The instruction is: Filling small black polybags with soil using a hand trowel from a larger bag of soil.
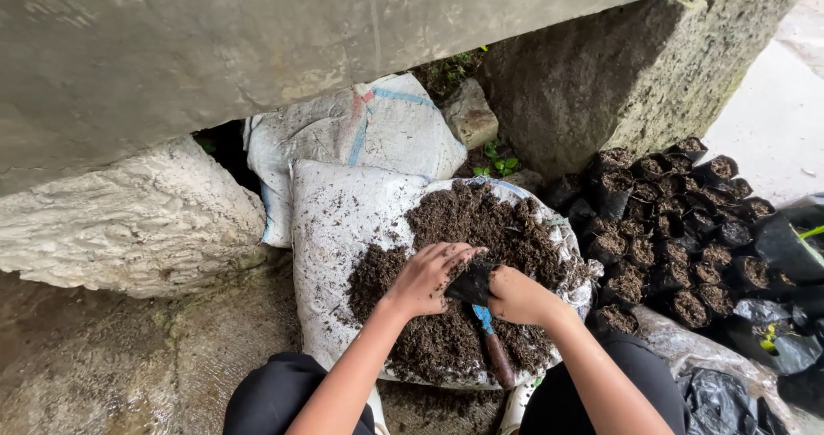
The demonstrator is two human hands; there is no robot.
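Pinching small black bag (470, 282) btwn both grips, L hand (427, 278), R hand (515, 295), over soil pile (481, 229)

Both bare forearms reaching forward from bent knees, left hand (427, 276) cupped with fingers curled, right hand (515, 295) clenched, hands nearly touching

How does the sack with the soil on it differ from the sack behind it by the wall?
The front sack lies open with a heap of dark soil on it; the rear sack looks closed and carries no soil. The front sack is speckled with dirt, while the rear sack is cleaner and shows blue and red stripes. Both are white woven sacks on the ground.
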